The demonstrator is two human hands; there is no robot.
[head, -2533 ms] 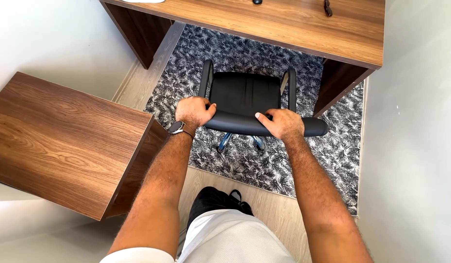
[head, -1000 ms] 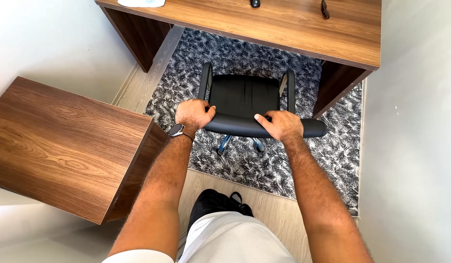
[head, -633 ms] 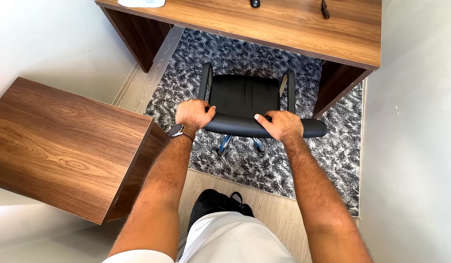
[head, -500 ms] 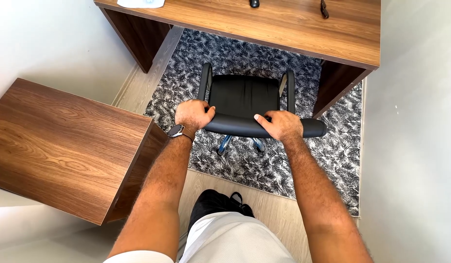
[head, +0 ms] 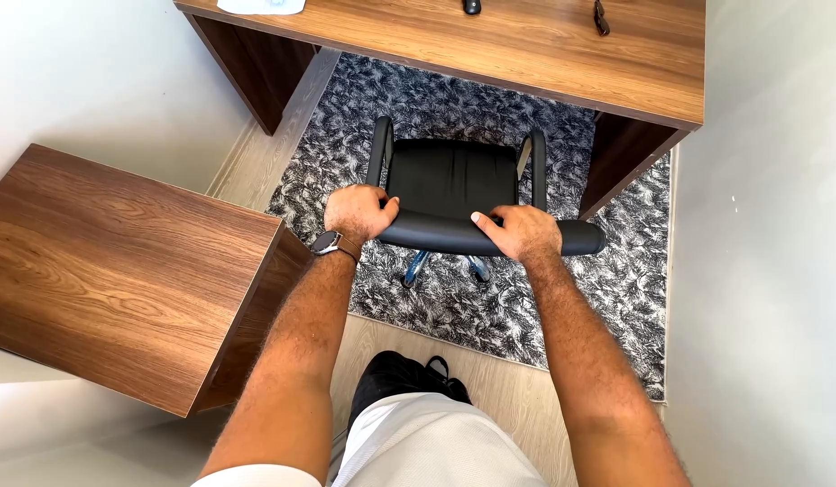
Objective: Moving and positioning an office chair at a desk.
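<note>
Both hands clasp the padded top edge of a black office chair (head: pixel 454 185): the left hand (head: pixel 358 213) wraps the left end of the backrest, fingers curled over its front, and the right hand (head: pixel 523 231) grips the same edge nearer the middle, thumb pointing left along the cushion. A wristwatch (head: pixel 328 241) sits on the left wrist. The chair stands on a black-and-white patterned rug (head: pixel 616 271), its seat facing a wooden desk (head: pixel 544 45) and lying just short of the desk's front edge; its two armrests flank the seat, and chrome base legs show beneath the backrest. A second wooden surface (head: pixel 120 271) fills the left of the view, well apart from the chair. Two small dark objects lie at the desk's far edge, too small to identify.
</note>
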